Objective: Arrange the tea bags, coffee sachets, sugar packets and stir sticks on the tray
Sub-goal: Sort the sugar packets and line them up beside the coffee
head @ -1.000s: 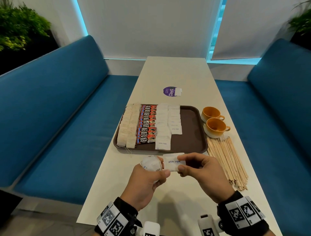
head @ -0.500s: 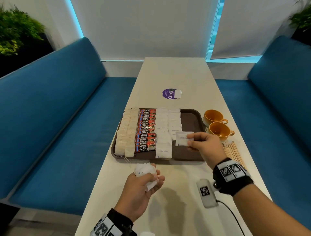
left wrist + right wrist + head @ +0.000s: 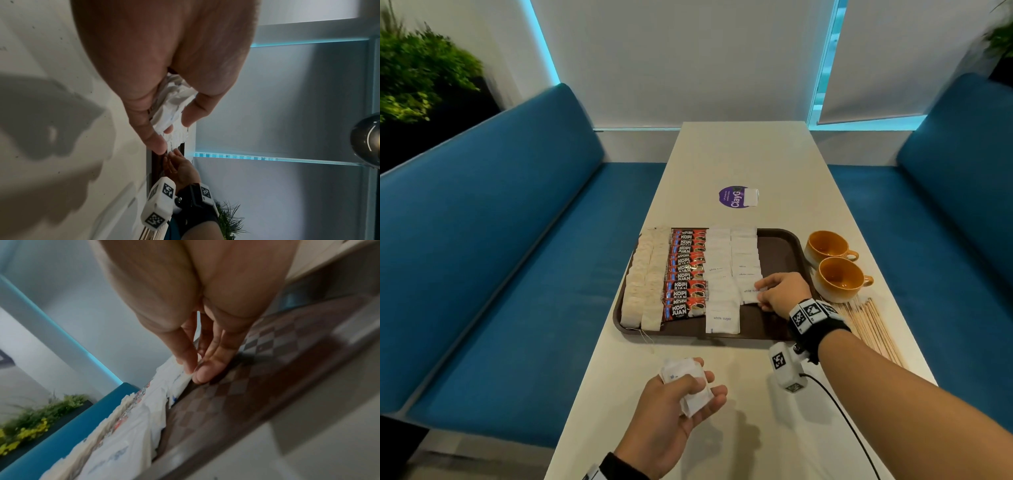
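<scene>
— On the table [image 3: 739, 154] we start with the biggest piece: the brown tray [image 3: 779, 246], filled from its left edge with tea bags [image 3: 645, 274], then coffee sachets [image 3: 686, 270], then two columns of sugar packets [image 3: 717, 270]. Its right part is bare. The stir sticks [image 3: 869, 322] lie off the tray, on the table beside two orange cups [image 3: 837, 274].

— And our hands?

— Our right hand [image 3: 780, 294] is low over the tray, thumb and fingers pinching the right edge of one sugar packet [image 3: 749, 293] as it settles at the near end of the second column. Our left hand [image 3: 681, 404] hovers over the near table, fingers curled round a crumpled bunch of packets [image 3: 690, 383].

— How will a packet handle?

— We judge it light, soft paper with loose grains inside (it creases easily, as the bunch shows). Best taken by an edge or corner with fingertips and laid flat; squeezing the middle would rumple it.

— What differs from half a second ago?

— Then our right hand held the packet above the tray, clear of the column. Now it has come down and left, and the packet touches the row. Our left hand has barely moved.
</scene>
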Motion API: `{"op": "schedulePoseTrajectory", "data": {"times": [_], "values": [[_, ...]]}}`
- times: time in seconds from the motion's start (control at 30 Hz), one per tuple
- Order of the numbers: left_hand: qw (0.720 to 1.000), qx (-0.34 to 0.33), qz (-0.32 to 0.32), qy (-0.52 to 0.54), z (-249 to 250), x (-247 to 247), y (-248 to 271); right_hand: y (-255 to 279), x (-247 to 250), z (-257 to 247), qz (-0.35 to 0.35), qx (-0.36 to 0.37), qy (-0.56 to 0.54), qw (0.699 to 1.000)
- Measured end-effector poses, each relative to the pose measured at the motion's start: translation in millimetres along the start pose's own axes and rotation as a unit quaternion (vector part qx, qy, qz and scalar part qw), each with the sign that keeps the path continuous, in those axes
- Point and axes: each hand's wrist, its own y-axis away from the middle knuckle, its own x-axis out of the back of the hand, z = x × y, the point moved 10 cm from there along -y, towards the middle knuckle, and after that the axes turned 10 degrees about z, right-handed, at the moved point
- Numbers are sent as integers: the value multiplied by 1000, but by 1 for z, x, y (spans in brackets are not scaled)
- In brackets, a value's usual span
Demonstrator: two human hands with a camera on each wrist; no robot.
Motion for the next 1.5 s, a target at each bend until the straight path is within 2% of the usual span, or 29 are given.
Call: {"op": "schedulePoseTrajectory", "data": {"times": [0.3,0.43,0.57,0.77,0.87,0.97,1.1,1.27,1.4,1.5], "values": [[1000,0,-23,9,-1,-4,2,-6,1,-9,4,61,109,992],[998,-2,-56,38,2,-6,9,2,16,-13,21,58,65,996],[995,-11,-88,55,6,-8,17,32,33,-27,21,89,-1,996],[990,-30,-133,33,8,-15,30,115,40,-35,-72,138,-84,984],[987,-46,-154,0,7,-20,41,156,32,-19,-140,136,-111,974],[984,-65,-165,-32,6,-23,51,188,33,-7,-174,127,-168,962],[978,-95,-162,-95,4,-26,62,225,38,-3,-194,135,-223,946],[971,-107,-138,-162,-2,-28,70,245,43,7,-178,148,-254,939],[974,-112,-112,-160,-3,-26,70,245,47,17,-174,120,-288,934],[983,-107,-91,-121,-3,-22,69,245,48,22,-176,97,-317,927]]}}
